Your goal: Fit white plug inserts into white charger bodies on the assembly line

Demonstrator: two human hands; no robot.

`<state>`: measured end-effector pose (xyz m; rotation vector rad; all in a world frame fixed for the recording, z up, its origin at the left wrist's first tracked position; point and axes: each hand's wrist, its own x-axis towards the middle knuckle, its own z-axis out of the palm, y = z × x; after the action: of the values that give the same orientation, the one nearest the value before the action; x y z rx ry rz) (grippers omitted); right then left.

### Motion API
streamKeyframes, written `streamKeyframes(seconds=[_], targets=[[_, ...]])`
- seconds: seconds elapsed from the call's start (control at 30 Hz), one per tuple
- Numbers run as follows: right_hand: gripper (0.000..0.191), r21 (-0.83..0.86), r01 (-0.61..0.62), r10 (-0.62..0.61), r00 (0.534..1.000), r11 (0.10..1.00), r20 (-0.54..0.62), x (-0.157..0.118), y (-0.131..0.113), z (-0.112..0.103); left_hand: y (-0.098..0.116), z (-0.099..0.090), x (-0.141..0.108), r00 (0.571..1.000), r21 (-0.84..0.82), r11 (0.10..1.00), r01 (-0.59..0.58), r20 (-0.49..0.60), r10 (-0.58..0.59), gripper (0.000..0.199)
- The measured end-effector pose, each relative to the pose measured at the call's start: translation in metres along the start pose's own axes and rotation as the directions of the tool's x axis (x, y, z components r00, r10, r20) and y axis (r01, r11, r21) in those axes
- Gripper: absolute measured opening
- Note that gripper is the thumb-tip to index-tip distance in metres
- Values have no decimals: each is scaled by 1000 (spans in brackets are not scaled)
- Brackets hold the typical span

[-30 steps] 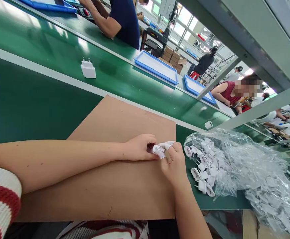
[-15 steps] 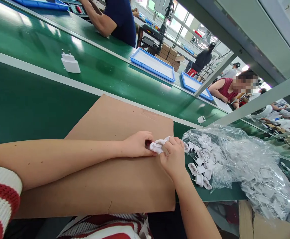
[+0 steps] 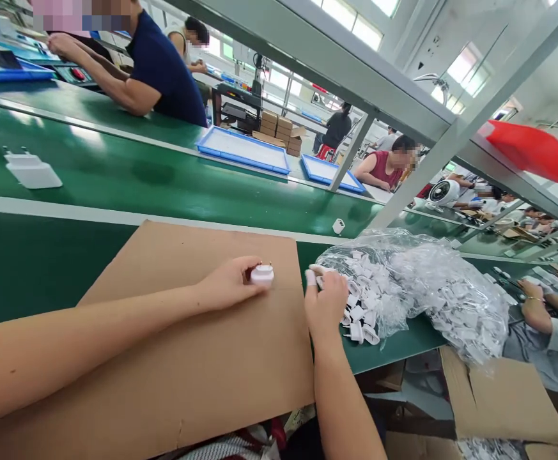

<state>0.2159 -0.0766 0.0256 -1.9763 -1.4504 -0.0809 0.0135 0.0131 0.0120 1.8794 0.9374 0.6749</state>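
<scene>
Between the thumb and fingers of my left hand [image 3: 233, 281] is a white plug adapter [image 3: 262, 276], its two pins pointing up, over the brown cardboard sheet [image 3: 240, 358]. My right hand [image 3: 325, 300] is at the sheet's right edge, beside the loose white plug pieces [image 3: 362, 313] at the mouth of a clear plastic bag [image 3: 432, 275]. Its thumb and fingers are apart, with white covers on some fingertips. Whether anything small lies behind its fingers cannot be seen.
On the green belt beyond the sheet stand a white adapter [image 3: 34, 171] at the left and a small white one [image 3: 339, 226]. Blue-rimmed trays [image 3: 243, 151] lie farther back. A metal frame [image 3: 403, 172] slants above the belt at the right. Several people sit around.
My hands have come apart: the left keeps the adapter, while the right has moved to the loose pieces and opened. The camera view has turned to the right.
</scene>
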Motion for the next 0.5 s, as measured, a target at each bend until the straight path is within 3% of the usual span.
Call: streamKeyframes(seconds=[0.1,0.17,0.27,0.37,0.43,0.5], targets=[[27,-338,-157,177,984,928,29,11,19,-6,-4,-24,42,988,159,987,40,-153,-16,48],[30,-395,-163,197,979,904,46,15,31,-2,-8,-42,75,967,260,960,100,-253,-33,47],[19,-280,-129,104,989,951,-105,16,44,6,-18,-64,117,923,374,901,220,-379,-68,44],[12,-92,-25,-7,942,995,-336,15,44,12,-31,-75,142,887,418,858,297,-454,-86,43],[12,-1,21,-20,926,1000,-378,13,38,13,-40,-77,148,874,415,849,328,-473,-106,44],[14,63,41,-18,943,997,-332,11,30,13,-47,-76,147,852,402,835,375,-505,-140,54]])
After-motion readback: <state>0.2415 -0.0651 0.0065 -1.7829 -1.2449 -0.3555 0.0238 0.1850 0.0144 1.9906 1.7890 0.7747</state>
